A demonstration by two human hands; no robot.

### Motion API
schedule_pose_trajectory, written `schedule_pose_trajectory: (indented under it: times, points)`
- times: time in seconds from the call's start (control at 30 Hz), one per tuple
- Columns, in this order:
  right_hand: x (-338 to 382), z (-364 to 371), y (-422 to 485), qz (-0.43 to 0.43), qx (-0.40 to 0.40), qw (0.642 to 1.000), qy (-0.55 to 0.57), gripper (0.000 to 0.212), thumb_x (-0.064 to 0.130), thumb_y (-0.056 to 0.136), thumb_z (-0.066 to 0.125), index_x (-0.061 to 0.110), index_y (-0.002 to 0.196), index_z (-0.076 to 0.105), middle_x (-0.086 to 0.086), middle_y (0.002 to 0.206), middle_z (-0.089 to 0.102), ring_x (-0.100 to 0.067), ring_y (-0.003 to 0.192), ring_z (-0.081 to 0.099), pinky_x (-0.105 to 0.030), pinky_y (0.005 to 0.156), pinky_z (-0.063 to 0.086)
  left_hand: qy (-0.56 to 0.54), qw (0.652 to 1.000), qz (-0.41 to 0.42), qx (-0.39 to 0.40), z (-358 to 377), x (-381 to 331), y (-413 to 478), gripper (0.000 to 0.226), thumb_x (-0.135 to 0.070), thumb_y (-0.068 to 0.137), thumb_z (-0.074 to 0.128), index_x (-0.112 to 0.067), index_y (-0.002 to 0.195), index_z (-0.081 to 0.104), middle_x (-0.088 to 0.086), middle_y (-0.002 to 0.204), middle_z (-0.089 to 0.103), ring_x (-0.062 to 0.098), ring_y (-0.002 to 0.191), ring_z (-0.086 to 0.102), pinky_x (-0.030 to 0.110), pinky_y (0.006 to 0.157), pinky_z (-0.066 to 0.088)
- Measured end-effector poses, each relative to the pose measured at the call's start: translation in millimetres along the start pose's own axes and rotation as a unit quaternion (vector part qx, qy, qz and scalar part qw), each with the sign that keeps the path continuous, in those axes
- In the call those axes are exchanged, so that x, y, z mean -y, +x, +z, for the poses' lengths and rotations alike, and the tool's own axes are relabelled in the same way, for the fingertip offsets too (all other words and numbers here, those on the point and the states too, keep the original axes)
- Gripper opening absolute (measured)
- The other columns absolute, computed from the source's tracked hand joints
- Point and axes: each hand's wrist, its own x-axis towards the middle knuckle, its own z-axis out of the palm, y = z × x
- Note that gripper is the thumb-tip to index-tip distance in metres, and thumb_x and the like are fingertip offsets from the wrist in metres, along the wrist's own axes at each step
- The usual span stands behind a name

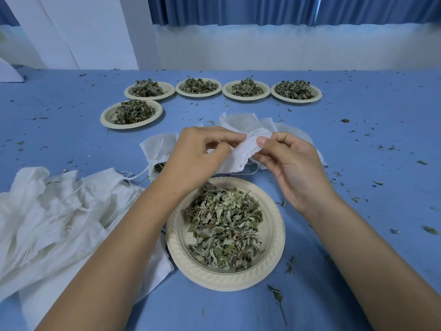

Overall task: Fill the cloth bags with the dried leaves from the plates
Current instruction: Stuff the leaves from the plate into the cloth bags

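The task looks to be at an early stage. The near plate (pixel 226 279) is heaped with dried leaves (pixel 224 225), and five more plates (pixel 107 118) beyond it, toward the far edge of the table (pixel 358 271), are all heaped too. Left of the near plate lies a loose pile of limp, flat bags (pixel 47 206), apparently unfilled. One bag (pixel 156 148) just beyond and left of the plate shows a few leaves at its drawstring mouth, so it seems to be at least partly filled. Just above the far rim of the near plate, both hands hold one small white bag (pixel 241 152) off the table. The left hand (pixel 198 156) pinches its left part with curled fingers (pixel 214 136), and the right hand (pixel 291 168) pinches its right end between thumb and fingers. The bag's long axis runs across from hand to hand, tilting up toward the right, with its scalloped edge turned down toward the plate. I cannot tell whether its mouth is open yet. No leaves show inside it.
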Motion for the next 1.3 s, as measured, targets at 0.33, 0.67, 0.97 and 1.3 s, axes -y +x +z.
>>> schedule_pose_trajectory:
  times: [0.33,0.67,0.97,1.3]
  points:
    - [-2.2,0.3,0.5,-0.007,0.027,1.0,0.012,0.006,-0.003,0.089,0.058,-0.003,0.087,0.063,-0.011,0.079,0.072,-0.019,0.077,0.071,-0.02,0.07,0.056,-0.008,0.999,-0.016,0.027,3.7,1.0,-1.0,0.022,-0.015,0.082,0.075,-0.026,0.102,0.074,-0.01,0.092,0.075,0.014,0.083,0.071,0.029,0.081,0.057]
    - [-8.6,5.2,-8.3,-0.141,0.094,0.936,-0.309,0.011,0.003,0.088,0.064,0.011,0.083,0.06,-0.001,0.082,0.066,-0.013,0.075,0.066,-0.024,0.071,0.054,-0.112,0.983,-0.105,-0.104,-16.1,-3.5,4.7,0.015,-0.009,0.088,0.068,-0.019,0.096,0.075,-0.014,0.084,0.075,0.0,0.069,0.064,0.015,0.062,0.048]
    - [-18.0,17.6,-24.4,-0.142,0.361,0.699,-0.601,0.037,0.039,0.088,0.063,0.023,0.122,0.061,0.02,0.108,0.053,-0.003,0.116,0.038,-0.023,0.103,0.031,0.25,0.947,0.103,-0.171,-32.6,14.0,10.1,0.008,-0.014,0.085,0.071,-0.013,0.09,0.076,0.002,0.088,0.068,0.021,0.093,0.051,0.025,0.082,0.035]
    - [-0.7,5.1,-21.4,-0.092,0.417,0.683,-0.593,0.04,0.034,0.08,0.074,0.035,0.117,0.062,0.028,0.109,0.053,0.01,0.112,0.035,-0.012,0.103,0.024,0.143,0.975,-0.137,0.099,-13.2,19.9,4.6,0.018,-0.015,0.079,0.078,-0.022,0.063,0.074,-0.017,0.044,0.058,-0.007,0.042,0.047,0.005,0.044,0.033]
